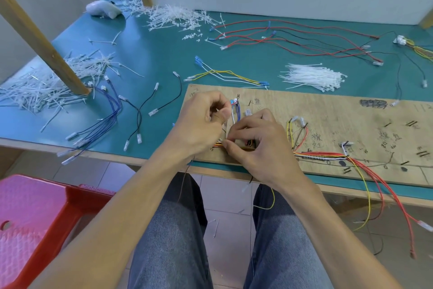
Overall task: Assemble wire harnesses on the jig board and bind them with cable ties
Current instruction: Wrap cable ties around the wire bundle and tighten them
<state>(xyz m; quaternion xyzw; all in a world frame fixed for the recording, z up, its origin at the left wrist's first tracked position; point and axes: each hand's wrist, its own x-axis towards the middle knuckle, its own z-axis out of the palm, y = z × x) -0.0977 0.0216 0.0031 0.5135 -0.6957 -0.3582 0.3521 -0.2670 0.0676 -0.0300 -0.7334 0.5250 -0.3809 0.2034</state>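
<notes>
On the jig board (328, 110), both hands' fingers (228, 142) pinch the wire bundle (314, 155) between them.

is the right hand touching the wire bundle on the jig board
Touching. The head view shows the right hand with its fingertips pinched on the wire bundle at the jig board's near edge.

Pink-red plastic stool (35, 220) on floor below tabletop's near-left edge. White rounded plastic object (103, 8) near tabletop's far-left corner. Slanted wooden post (44, 45) meets teal tabletop (154, 54) at left edge.
</notes>
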